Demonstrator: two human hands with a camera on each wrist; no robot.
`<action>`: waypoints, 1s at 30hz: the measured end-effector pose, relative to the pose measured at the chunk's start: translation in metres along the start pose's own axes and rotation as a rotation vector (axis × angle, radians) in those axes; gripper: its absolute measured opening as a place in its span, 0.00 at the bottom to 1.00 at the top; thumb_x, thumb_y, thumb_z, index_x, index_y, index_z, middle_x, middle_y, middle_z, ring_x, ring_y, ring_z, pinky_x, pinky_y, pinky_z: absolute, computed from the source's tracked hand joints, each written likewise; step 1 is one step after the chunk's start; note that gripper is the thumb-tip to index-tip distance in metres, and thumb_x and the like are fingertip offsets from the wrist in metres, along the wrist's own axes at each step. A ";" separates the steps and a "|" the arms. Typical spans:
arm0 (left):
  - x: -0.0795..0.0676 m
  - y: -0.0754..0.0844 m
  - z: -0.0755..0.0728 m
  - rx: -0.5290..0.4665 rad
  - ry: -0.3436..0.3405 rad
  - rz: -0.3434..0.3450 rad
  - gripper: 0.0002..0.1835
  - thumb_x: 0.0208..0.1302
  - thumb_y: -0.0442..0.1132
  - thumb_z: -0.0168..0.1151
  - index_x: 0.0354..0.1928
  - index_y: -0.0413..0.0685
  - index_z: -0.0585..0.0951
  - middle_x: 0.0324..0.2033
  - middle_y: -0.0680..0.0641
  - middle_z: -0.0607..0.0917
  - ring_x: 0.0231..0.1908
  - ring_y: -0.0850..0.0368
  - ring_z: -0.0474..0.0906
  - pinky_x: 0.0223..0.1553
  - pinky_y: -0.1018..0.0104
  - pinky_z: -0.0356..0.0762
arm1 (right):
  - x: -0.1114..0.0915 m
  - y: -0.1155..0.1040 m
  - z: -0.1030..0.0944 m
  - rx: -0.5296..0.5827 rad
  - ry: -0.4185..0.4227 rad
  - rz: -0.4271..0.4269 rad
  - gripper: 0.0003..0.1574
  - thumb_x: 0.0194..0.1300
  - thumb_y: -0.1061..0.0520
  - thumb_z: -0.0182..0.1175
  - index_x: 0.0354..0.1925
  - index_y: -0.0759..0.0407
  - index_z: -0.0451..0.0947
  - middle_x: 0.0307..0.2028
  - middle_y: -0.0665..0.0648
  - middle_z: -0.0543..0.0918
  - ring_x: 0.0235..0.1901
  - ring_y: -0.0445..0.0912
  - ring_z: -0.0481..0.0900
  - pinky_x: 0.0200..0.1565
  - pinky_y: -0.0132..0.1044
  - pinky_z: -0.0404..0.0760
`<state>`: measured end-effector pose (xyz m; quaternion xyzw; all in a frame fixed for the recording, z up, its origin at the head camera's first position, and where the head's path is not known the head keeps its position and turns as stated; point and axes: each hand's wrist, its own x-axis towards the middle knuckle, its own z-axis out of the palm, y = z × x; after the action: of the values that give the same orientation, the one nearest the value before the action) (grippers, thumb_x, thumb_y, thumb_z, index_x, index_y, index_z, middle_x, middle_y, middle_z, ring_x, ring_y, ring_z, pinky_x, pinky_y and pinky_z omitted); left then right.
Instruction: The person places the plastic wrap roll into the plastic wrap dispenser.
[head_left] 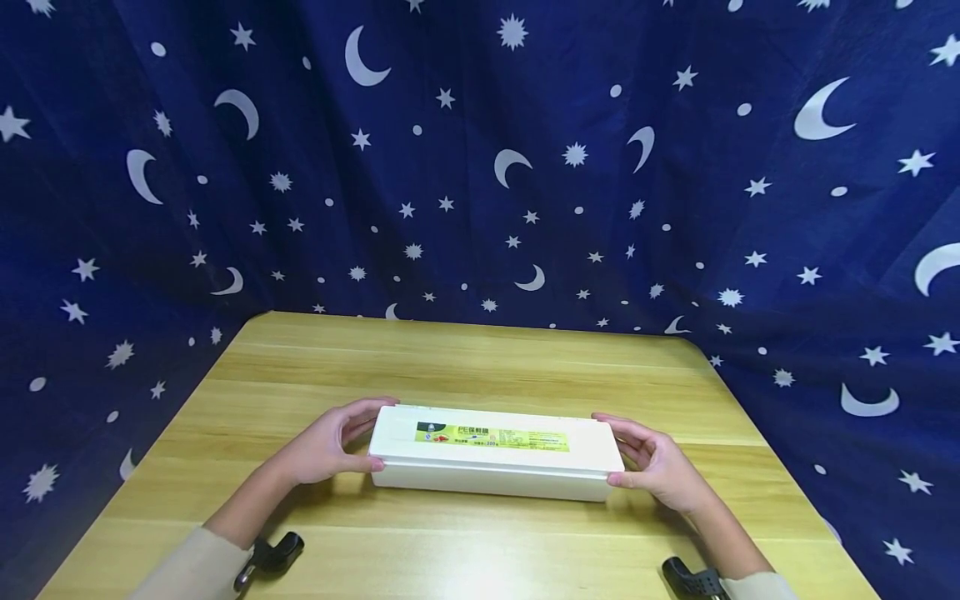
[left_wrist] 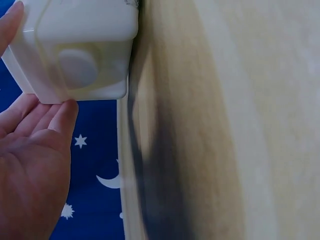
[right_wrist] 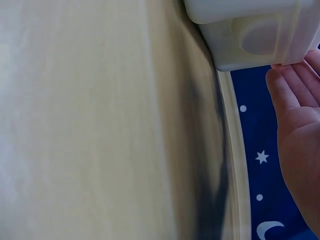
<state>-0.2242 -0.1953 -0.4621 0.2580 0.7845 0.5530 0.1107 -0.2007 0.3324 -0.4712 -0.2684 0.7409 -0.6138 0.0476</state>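
A long white cling film box point(head_left: 495, 479) lies crosswise in front of me in the head view, its lid closed and a yellow-green printed label point(head_left: 491, 437) on top. My left hand point(head_left: 333, 450) grips its left end, thumb on the near edge and fingers at the far edge. At the opposite end my right hand point(head_left: 663, 473) holds it the same way. Each wrist view shows one end of the box, with a round shape in the end wall point(left_wrist: 79, 67); fingertips of the right hand point(right_wrist: 302, 135) touch its far edge. The inside of the box is hidden.
The box is over a light wooden table point(head_left: 465, 358). A dark blue curtain point(head_left: 465, 208) with white moons and stars hangs behind and along both sides. Black wrist mounts point(head_left: 273, 557) sit by both sleeves, low over the table.
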 end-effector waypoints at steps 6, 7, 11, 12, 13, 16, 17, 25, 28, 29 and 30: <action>0.001 0.000 0.000 -0.031 -0.001 -0.011 0.45 0.51 0.43 0.82 0.72 0.51 0.70 0.73 0.46 0.71 0.75 0.48 0.64 0.73 0.57 0.62 | -0.001 0.001 -0.001 0.015 0.013 0.006 0.44 0.52 0.77 0.70 0.67 0.77 0.67 0.72 0.61 0.72 0.69 0.35 0.72 0.66 0.26 0.72; 0.001 0.000 0.000 -0.031 -0.001 -0.011 0.45 0.51 0.43 0.82 0.72 0.51 0.70 0.73 0.46 0.71 0.75 0.47 0.64 0.73 0.58 0.62 | -0.001 0.002 -0.001 0.020 0.011 0.001 0.44 0.52 0.77 0.70 0.67 0.77 0.67 0.72 0.59 0.72 0.69 0.35 0.73 0.66 0.26 0.72; 0.000 -0.001 0.001 -0.027 0.000 -0.004 0.45 0.52 0.43 0.82 0.72 0.50 0.70 0.73 0.46 0.72 0.75 0.48 0.64 0.73 0.61 0.63 | -0.001 0.003 -0.001 0.036 0.010 -0.005 0.43 0.52 0.77 0.70 0.66 0.77 0.67 0.71 0.53 0.74 0.69 0.36 0.73 0.66 0.26 0.72; 0.000 -0.002 0.001 -0.030 -0.001 0.000 0.45 0.52 0.42 0.82 0.72 0.50 0.70 0.73 0.46 0.72 0.75 0.48 0.64 0.73 0.62 0.64 | -0.001 0.004 -0.001 0.041 0.011 -0.003 0.43 0.52 0.77 0.70 0.66 0.77 0.68 0.71 0.52 0.74 0.69 0.36 0.73 0.66 0.26 0.72; 0.000 -0.002 0.001 -0.033 -0.001 0.004 0.45 0.52 0.42 0.81 0.72 0.50 0.70 0.73 0.46 0.72 0.75 0.48 0.64 0.72 0.63 0.64 | 0.000 0.004 -0.001 0.040 0.008 -0.009 0.43 0.52 0.78 0.70 0.66 0.78 0.67 0.71 0.52 0.74 0.69 0.36 0.73 0.67 0.27 0.72; -0.001 -0.002 0.001 -0.044 -0.005 0.014 0.45 0.52 0.42 0.81 0.72 0.49 0.70 0.73 0.45 0.72 0.74 0.49 0.64 0.72 0.69 0.65 | 0.000 0.005 -0.001 0.050 0.008 -0.010 0.44 0.52 0.78 0.70 0.66 0.79 0.67 0.71 0.52 0.75 0.69 0.36 0.73 0.67 0.27 0.72; -0.001 -0.002 0.001 -0.047 -0.007 0.016 0.46 0.52 0.42 0.81 0.72 0.48 0.69 0.73 0.45 0.71 0.74 0.49 0.64 0.71 0.71 0.65 | 0.000 0.005 -0.001 0.055 0.008 -0.010 0.44 0.52 0.78 0.70 0.66 0.79 0.67 0.71 0.52 0.75 0.69 0.36 0.73 0.67 0.27 0.72; -0.001 -0.003 0.000 -0.053 -0.012 0.024 0.46 0.53 0.41 0.81 0.72 0.46 0.69 0.73 0.44 0.71 0.75 0.48 0.63 0.70 0.75 0.64 | 0.000 0.006 -0.002 0.089 -0.006 -0.039 0.43 0.51 0.80 0.69 0.65 0.83 0.66 0.70 0.52 0.76 0.68 0.37 0.74 0.67 0.27 0.72; -0.001 -0.002 0.000 -0.052 -0.014 0.021 0.46 0.52 0.41 0.81 0.72 0.46 0.69 0.74 0.43 0.71 0.75 0.47 0.63 0.70 0.75 0.64 | 0.000 0.007 -0.002 0.089 -0.015 -0.054 0.43 0.51 0.81 0.69 0.65 0.82 0.67 0.71 0.55 0.75 0.68 0.38 0.74 0.67 0.28 0.73; -0.001 -0.002 0.000 -0.052 -0.015 0.020 0.46 0.52 0.41 0.81 0.72 0.46 0.69 0.74 0.43 0.70 0.75 0.46 0.63 0.70 0.75 0.64 | 0.001 0.006 -0.002 0.093 -0.014 -0.053 0.43 0.51 0.81 0.69 0.65 0.82 0.68 0.70 0.55 0.76 0.68 0.38 0.74 0.66 0.28 0.73; -0.001 -0.002 -0.001 -0.050 -0.017 0.019 0.46 0.52 0.41 0.81 0.72 0.46 0.69 0.74 0.42 0.70 0.75 0.45 0.63 0.70 0.75 0.64 | 0.001 0.007 -0.002 0.093 -0.013 -0.053 0.43 0.50 0.81 0.69 0.65 0.81 0.68 0.70 0.55 0.76 0.68 0.38 0.74 0.66 0.28 0.73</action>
<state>-0.2246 -0.1968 -0.4641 0.2674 0.7670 0.5711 0.1186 -0.2043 0.3345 -0.4767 -0.2894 0.7039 -0.6468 0.0487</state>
